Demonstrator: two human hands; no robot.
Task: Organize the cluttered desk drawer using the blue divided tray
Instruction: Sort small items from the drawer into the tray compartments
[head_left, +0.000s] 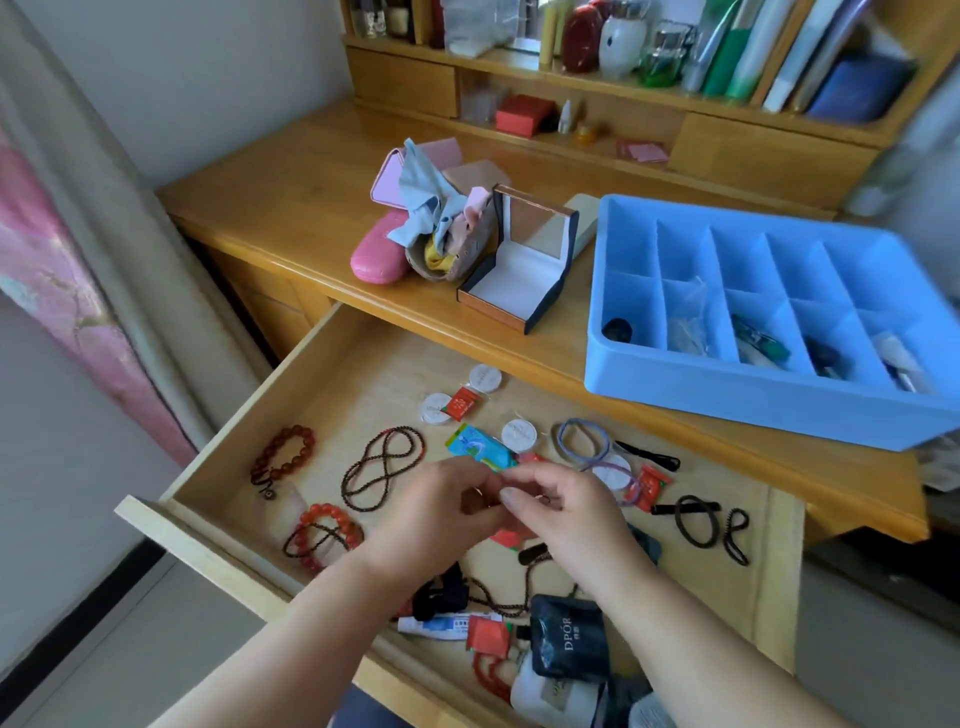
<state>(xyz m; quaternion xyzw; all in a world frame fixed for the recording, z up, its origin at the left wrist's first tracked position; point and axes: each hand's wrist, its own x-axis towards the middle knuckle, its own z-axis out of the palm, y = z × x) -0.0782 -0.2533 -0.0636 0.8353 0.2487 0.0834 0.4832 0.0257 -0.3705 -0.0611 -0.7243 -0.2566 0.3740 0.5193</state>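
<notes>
Here, open drawer beneath both hands, strewn with bead bracelets, hair ties, sachets, blue divided tray on worktop beyond right hand, near compartments part-filled, left hand meeting it, both pinching something small, unclear what.

1. two bare forearms enter from the bottom edge, no sleeves showing up to the frame's border.
2. the left hand wears no watch or bracelet at the wrist.
3. the right hand likewise has a bare wrist.
4. fingernails are short and unpainted; whether a ring is worn cannot be told.
</notes>
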